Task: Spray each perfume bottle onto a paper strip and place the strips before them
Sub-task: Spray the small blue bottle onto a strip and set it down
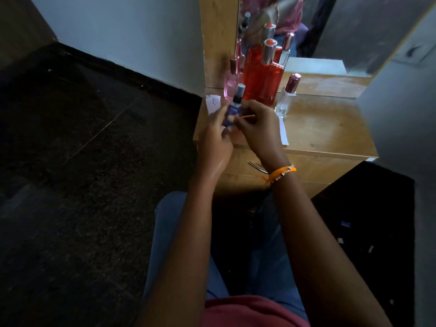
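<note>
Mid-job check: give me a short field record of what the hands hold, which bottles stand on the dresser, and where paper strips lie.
left hand: grips small dark-blue spray bottle, upright
right hand: closed against the same bottle; what it pinches is unclear
standing bottles: slim pink glass bottle; tall red bottle with silver cap; clear glass bottle with rose cap
paper: white strip on wooden dresser top before the clear bottle; white slip near the pink bottle
mirror: behind bottles

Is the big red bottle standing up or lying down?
Standing up. The big red bottle sits upright on the wooden table, its silver cap pointing up.
</note>
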Demonstrator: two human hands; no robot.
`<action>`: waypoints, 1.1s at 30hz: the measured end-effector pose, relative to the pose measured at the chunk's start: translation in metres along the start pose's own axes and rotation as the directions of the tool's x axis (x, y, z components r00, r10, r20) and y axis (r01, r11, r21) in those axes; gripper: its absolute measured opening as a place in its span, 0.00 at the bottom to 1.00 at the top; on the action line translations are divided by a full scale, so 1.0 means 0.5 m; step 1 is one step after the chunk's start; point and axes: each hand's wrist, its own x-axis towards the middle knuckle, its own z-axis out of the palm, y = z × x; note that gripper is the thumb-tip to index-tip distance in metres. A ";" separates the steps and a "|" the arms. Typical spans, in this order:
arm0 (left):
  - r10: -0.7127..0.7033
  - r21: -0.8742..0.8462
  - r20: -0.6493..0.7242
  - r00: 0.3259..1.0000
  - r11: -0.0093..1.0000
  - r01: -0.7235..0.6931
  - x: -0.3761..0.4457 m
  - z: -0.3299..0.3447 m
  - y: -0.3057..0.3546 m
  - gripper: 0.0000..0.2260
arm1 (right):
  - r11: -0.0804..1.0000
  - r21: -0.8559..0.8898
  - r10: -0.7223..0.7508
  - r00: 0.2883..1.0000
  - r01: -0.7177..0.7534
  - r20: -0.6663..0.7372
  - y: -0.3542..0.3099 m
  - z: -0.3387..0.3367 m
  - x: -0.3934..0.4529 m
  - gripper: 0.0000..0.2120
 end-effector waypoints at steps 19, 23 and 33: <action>0.051 -0.094 0.185 0.981 0.995 -0.034 -0.031 0.013 0.025 0.16 | 0.967 0.242 0.071 0.997 -0.074 0.019 -0.023 -0.120 -0.007 0.02; 0.008 -0.166 0.215 0.977 0.986 0.028 -0.027 0.013 0.029 0.15 | 0.971 0.232 0.050 0.996 -0.066 0.073 -0.034 -0.129 -0.001 0.03; -0.079 -0.596 0.361 0.929 0.747 0.295 -0.026 -0.003 0.066 0.09 | 0.909 0.413 -0.055 0.970 -0.049 0.237 -0.059 -0.132 0.003 0.08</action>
